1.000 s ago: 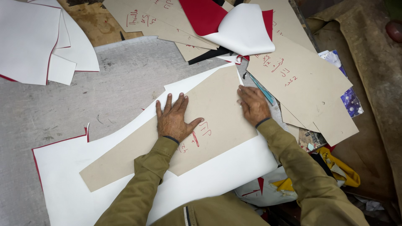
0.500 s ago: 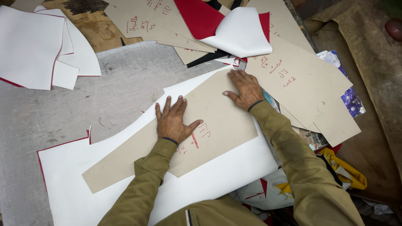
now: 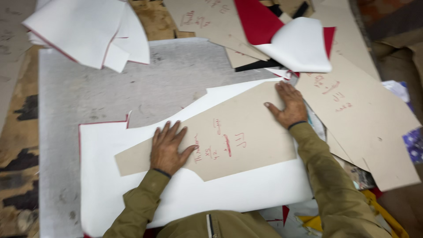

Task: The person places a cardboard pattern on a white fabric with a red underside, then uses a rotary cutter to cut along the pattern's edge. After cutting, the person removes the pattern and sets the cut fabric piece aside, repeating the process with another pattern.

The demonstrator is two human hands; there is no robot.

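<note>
Surface: grey worktable, scuffed, spreading out ahead of both hands, with patchy brown floor beyond its left edge
Head view, hands: left hand lies flat, fingers spread, on the near-left part of the pattern; right hand lies flat, palm down, on its far-right corner; both open and pressing, gripping nothing, set well apart
Pattern: tan card template with red handwriting between the two hands, resting on the white sheet
White sheet: large, red-edged, spread under the pattern and reaching back toward the person's body and out left of the left hand
Change: half a second ago the right hand sat on the pattern's right edge closer to the body; it has slid forward to the far corner, while the left hand has kept its place
Meaning: by my reading the pattern is being smoothed and pinned flat against the sheet, its far end now held down as well
Around: loose tan patterns just right of the right hand; a curled red-and-white piece ahead of it; white offcuts far ahead of the left hand
Sleeves: olive, both forearms reaching in from the lower edge
</note>
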